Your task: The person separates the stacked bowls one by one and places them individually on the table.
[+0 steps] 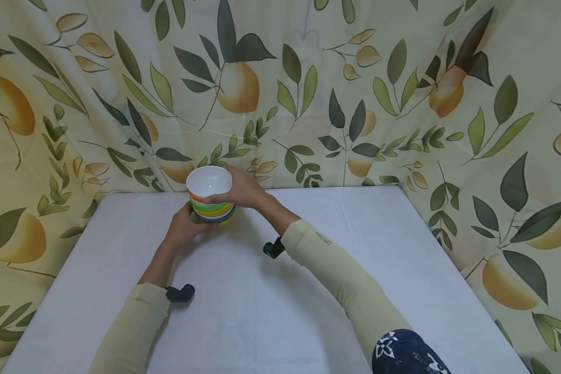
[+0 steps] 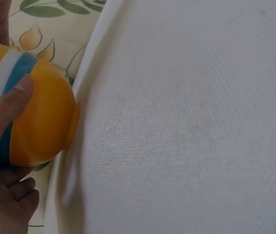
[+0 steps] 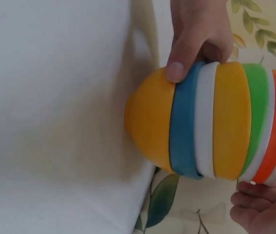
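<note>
Both hands hold a stack of nested bowls near the table's far edge. In the right wrist view the bottom yellow bowl has a small foot, and above it come blue, white, yellow, green and orange bands. My left hand grips the stack low down, its thumb across the blue band and the bottom yellow bowl. Higher up, my right hand holds the orange bowl at the top from the right side, thumb and fingers on opposite sides. The top bowl's white inside faces up.
A white cloth covers the table. Directly behind its far edge hangs a curtain printed with fruit and leaves, which also runs along both sides. Dark wrist cameras sit on both forearms.
</note>
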The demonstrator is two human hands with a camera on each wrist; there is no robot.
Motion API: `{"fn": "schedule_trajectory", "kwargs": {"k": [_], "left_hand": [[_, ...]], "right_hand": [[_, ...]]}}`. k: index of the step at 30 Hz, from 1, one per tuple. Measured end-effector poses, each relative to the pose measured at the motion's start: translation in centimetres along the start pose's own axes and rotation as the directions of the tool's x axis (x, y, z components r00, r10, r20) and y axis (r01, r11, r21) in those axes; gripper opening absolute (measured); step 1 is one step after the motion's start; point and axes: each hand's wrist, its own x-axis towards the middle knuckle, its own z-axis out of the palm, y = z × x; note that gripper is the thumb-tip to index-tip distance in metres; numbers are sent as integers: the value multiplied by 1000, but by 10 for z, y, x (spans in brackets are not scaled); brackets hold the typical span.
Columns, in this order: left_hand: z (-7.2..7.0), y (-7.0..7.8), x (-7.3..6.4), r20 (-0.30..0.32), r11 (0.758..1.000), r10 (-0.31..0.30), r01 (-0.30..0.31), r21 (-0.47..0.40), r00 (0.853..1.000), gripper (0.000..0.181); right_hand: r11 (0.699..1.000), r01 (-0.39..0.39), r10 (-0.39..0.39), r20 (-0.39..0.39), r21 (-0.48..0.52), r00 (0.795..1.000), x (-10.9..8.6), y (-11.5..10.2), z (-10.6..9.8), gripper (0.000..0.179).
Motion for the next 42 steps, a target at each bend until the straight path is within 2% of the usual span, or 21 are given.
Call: {"fn": "schedule_trajectory", "kwargs": {"k": [5,11,18,27,31,42], "left_hand": [[0,1,1,7,1000,-7,7,-2,1000,107],[1,-1,-1,8,1000,-16,16,3,1000,106],[1,-1,-3,5,1000,-21,21,-5,1000,106],[0,-1,-3,7,1000,-15,15,-8,1000,105],[0,-2,-2,11,1000,-7,7,-11,1000,105],[1,-3,1,-5,1000,-17,17,-26,1000,108]], "right_hand": [[1000,9,-9,-2,23,1000,0,0,-1,91],[1000,-5,5,-14,23,1000,0,0,2,91],[999,19,-17,-39,46,999,0,-4,0,87],[994,67,-61,-73,82,995,3,-5,0,90],[993,54,-46,-80,104,996,2,-6,-1,90],[978,105,-83,-127,181,988,-3,-13,-5,74]]}}
